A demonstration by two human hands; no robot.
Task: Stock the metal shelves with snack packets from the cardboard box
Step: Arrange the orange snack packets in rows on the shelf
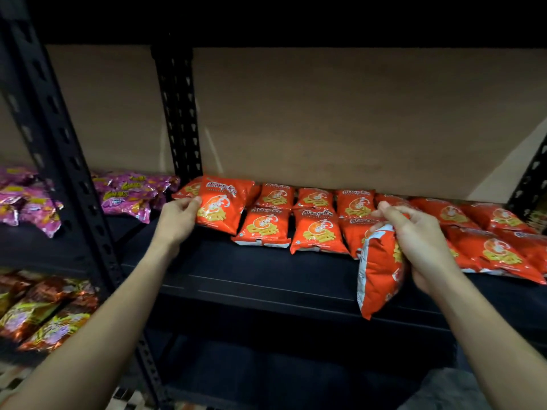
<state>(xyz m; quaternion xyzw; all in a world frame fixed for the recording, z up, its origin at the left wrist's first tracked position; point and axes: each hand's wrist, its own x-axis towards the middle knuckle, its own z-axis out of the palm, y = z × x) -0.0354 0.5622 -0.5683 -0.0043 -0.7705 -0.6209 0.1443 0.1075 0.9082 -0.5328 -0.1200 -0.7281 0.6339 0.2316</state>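
Right hand, lower right of centre, fingers curled round an orange snack packet hanging upright over the black shelf front edge. Left hand, centre left, pinches the left edge of a second orange packet tilted at the row's left end. Behind both, more orange packets lie in two rows across mid-frame. Purple packets sit far left.

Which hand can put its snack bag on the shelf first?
Left hand: its orange shrimp-snack packet is at the row's open left end. The right hand holds a second orange packet dangling before the black metal shelf, facing filled spots.
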